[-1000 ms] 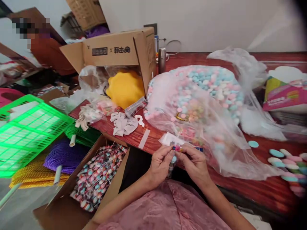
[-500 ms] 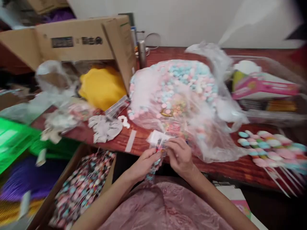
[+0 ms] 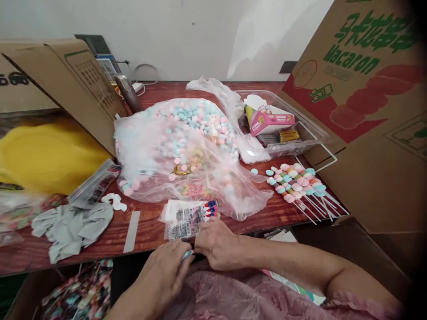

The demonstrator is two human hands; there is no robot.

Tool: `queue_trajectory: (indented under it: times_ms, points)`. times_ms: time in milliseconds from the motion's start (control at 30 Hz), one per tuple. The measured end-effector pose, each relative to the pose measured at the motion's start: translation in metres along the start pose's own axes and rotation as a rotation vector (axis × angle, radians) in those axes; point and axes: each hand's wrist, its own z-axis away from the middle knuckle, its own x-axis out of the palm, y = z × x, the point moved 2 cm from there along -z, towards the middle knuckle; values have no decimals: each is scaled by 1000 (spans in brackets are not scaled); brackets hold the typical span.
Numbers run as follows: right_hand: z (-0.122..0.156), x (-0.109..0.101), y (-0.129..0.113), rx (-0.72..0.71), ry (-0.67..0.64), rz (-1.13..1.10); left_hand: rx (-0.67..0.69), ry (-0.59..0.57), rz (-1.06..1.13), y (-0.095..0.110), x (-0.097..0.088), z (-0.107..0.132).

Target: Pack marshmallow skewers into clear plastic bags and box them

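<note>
Small blue-tipped item [image 3: 187,254], mostly hidden, pinched between the fingers of the left hand [image 3: 165,275] at the near edge of the surface [image 3: 147,229]; its form is hard to make out. Right hand [image 3: 216,244], fingers curled together, lies just at 3 o'clock, touching the printed sachets [image 3: 188,218] at 12 o'clock. Beyond, a clear bag [image 3: 187,151] holds pastel candies. At 2 o'clock, candy skewers [image 3: 296,184]; a clear tray [image 3: 283,129] holds a pink box [image 3: 270,122].

A clear bag of pastel candies [image 3: 187,133] lies beside skewered candies [image 3: 296,182], grey cloth [image 3: 71,226], and perhaps a yellow cushion [image 3: 46,151].
</note>
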Motion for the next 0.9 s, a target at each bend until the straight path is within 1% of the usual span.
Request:
queue_trajectory:
  times_ms: [33,67,100,133,200,233,267,300,367,400,433,467,533,600,633,667,700,733,767,800,833,867,900]
  points:
    - [1,2,1,72,-44,-65,38,74,-101,-1,1,2]
    - [1,2,1,113,-43,-97,47,101,-143,-2,3,3]
    - [2,-1,0,116,7,-89,24,90,-119,-3,3,3]
    - [3,-6,-2,85,94,-39,-26,66,-34,-4,3,3]
    - [7,-18,-10,-52,305,120,-185,-30,276,-4,0,2]
    - [9,-23,-15,-146,385,172,-268,-98,465,-3,-2,2]
    - [10,-26,-18,-231,435,194,-349,-176,639,-3,-3,2]
    - [12,-28,-20,-299,460,187,-421,-285,779,-3,-4,2]
    - [12,-26,-21,-387,450,150,-473,-469,939,-3,-5,4]
    - [10,-23,-21,-404,431,133,-458,-525,948,-4,-6,5]
    - [9,-20,-20,-395,416,122,-416,-525,897,-4,-7,7]
    - [6,-17,-18,-361,400,109,-359,-472,787,-4,-9,8]
    - [-2,-11,-13,-228,343,43,-226,-276,438,-2,-12,9]
    - [-13,-8,-6,-70,212,-45,-115,-76,57,1,-14,8]
    - [-19,-9,-2,-7,126,-79,-80,-10,-88,2,-13,6]
    - [-25,-12,2,40,46,-94,-61,39,-187,2,-13,4]
    - [-32,-17,7,68,-16,-88,-51,84,-237,1,-13,0]
    - [-39,-25,13,75,-59,-67,-49,131,-235,0,-14,-5]
    - [-48,-35,20,72,-75,-41,-57,175,-177,-3,-16,-9]
    - [-59,-47,29,75,-62,-7,-80,208,-60,-7,-18,-14]
    - [-70,-59,39,84,-37,31,-124,229,107,-11,-21,-18]
    - [-82,-70,51,134,20,67,-187,237,307,-15,-23,-21]
    - [-93,-80,64,221,87,159,-261,238,520,-19,-25,-23]
